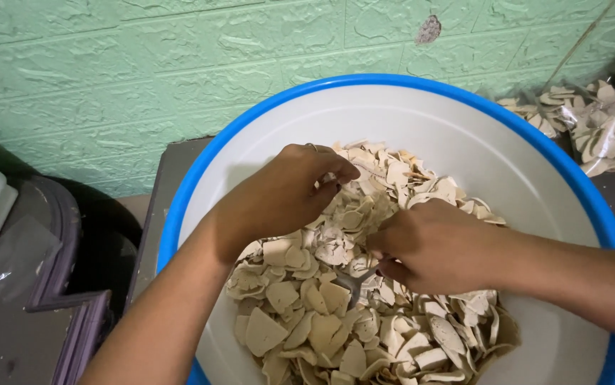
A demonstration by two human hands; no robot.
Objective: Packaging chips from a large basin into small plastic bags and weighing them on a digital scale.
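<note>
Blue-rimmed white basin [464,121] fills the view, its pale chips [336,314] heaped from centre toward six o'clock, bare wall open at twelve and three. Left hand [279,199] curls its fingers into the heap at ten o'clock; right hand [429,246] clenches a thin metal tool [354,284] just beside it. More chips in plastic bags [592,125] lie outside the rim at two o'clock.

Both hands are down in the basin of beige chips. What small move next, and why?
Probably draw the right hand back a little to lift out the grey metal piece showing under it. The left hand rests curled on the chips, and the pile half-buries that piece in the basin.
</note>
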